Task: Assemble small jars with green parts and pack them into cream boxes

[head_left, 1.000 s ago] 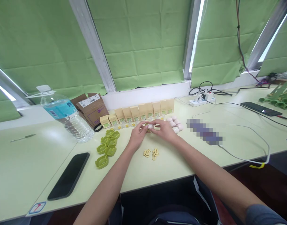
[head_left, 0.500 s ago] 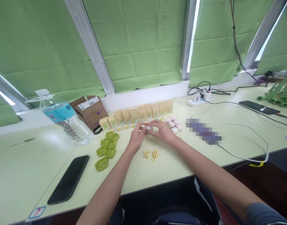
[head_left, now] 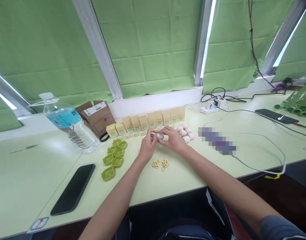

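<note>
My left hand (head_left: 148,145) and my right hand (head_left: 174,140) meet over the middle of the table, fingers closed around a small white rounded piece (head_left: 160,136). Fingers hide part of it, so its exact kind is unclear. Just right of my right hand lies a cluster of similar white-pink rounded pieces (head_left: 184,132). Nearer to me, below the hands, are two little heaps of cream-yellow loops (head_left: 164,164). Several green animal-shaped cups (head_left: 117,162) stand to the left. Behind the hands runs a row of small beige boxes (head_left: 143,122), with clear yellow-marked pieces (head_left: 135,134) in front.
A large water bottle (head_left: 73,125) and a brown cardboard box (head_left: 99,118) stand at the back left. A black phone (head_left: 73,189) lies front left. On the right are a pixelated device (head_left: 216,140) with a white cable, a power strip (head_left: 214,106) and another phone (head_left: 276,115).
My hands stay together around the white piece, with only small shifts of the fingers. The view has moved slightly; the things on the table stay in place.
</note>
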{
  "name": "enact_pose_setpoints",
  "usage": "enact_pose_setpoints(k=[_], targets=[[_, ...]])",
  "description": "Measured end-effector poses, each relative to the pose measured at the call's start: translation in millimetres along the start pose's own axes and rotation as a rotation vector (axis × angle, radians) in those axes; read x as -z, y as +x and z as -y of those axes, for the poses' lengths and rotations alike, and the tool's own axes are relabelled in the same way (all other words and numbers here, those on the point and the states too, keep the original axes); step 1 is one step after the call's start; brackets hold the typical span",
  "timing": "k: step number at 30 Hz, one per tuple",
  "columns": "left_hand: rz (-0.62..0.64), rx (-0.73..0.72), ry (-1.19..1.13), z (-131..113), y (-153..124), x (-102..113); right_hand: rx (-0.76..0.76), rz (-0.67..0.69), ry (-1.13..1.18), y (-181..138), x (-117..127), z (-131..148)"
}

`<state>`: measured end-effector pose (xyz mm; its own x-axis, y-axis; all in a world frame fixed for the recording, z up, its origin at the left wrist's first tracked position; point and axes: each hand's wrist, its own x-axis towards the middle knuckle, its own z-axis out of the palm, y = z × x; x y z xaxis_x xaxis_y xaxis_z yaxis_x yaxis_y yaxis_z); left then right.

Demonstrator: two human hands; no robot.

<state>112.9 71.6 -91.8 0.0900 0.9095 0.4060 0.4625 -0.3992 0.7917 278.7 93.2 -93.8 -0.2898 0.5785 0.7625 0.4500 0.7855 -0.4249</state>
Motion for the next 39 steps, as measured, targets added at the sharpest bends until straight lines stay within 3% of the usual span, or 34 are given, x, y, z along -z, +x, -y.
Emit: enact_pose_setpoints(k=[5, 19, 39], targets=[[-0.001, 0.012, 0.05, -5, -2, 1, 0.001, -0.012, -0.007, 0, 1, 3], [0.02, 0.037, -0.14, 2, -1, 1, -0.032, -0.061, 0.036, -5, -7, -7], [0.045, 0.015, -0.231, 5, 1, 3, -0.069, 0.076, 0.007, -3, 3, -5]])
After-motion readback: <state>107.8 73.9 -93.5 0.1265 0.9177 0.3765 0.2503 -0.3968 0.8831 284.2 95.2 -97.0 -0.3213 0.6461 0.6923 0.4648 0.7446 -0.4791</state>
